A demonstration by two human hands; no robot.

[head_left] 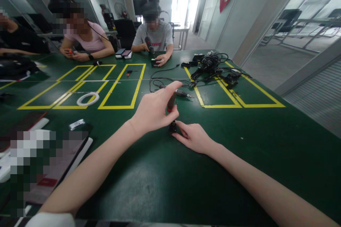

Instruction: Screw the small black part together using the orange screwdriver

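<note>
My left hand [153, 109] is closed around the handle of a screwdriver [171, 103], dark with a red band, held upright. Its lower end points down at a small black part [173, 127] on the green table. With thumb and fingertips, my right hand [197, 137] pinches that part from the right side. The part's exact kind is too small to make out, and the fingers partly cover it. Just beyond my hands lies a dark pen-shaped tool [182, 93] with a metal tip and a cable.
On the green table [213, 177], a tangle of black cables [210, 64] lies back right. A white ring [87, 99] rests on yellow tape lines at left. Phone-like devices [50, 177] are near left. Across the table, a person [157, 35] holds a power driver [150, 46]; others sit left.
</note>
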